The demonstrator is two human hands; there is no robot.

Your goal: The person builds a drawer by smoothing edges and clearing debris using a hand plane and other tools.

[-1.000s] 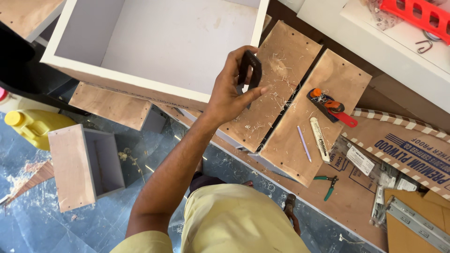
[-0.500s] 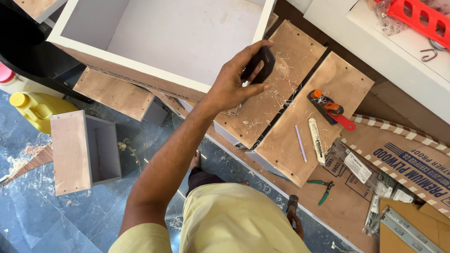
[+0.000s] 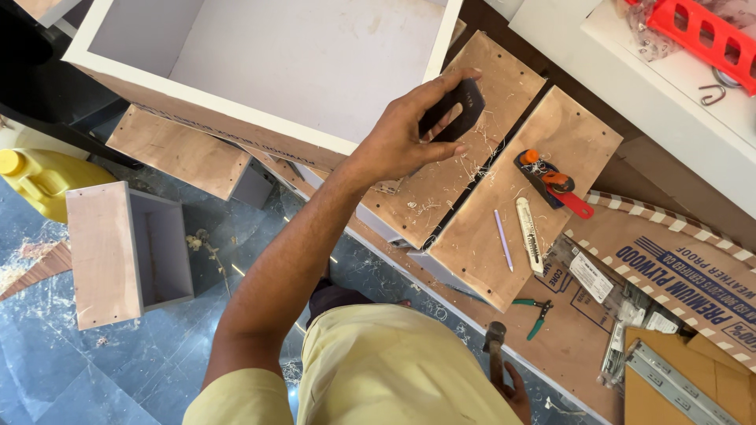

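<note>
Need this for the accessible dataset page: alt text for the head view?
The person's left hand grips a small black block over a sawdust-strewn brown plywood panel, beside a large white open box. The right hand, low in frame, holds a hammer.

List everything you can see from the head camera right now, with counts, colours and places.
large white open box: one, white inside, top left
upturned brown plywood drawer boxes: two, brown, side by side at centre, wood shavings on them
small dark flat block: one, black, on the left drawer box
red and black hand plane: one, on the right drawer box
lilac pencil: one, right drawer box
cream utility knife: one, beside the pencil
green-handled pliers: one, on the brown board below
small grey open drawer: one, on the blue floor, left
yellow plastic jug: one, far left
left hand: fingers on the dark block
right hand: bottom edge, at a hammer handle
</note>
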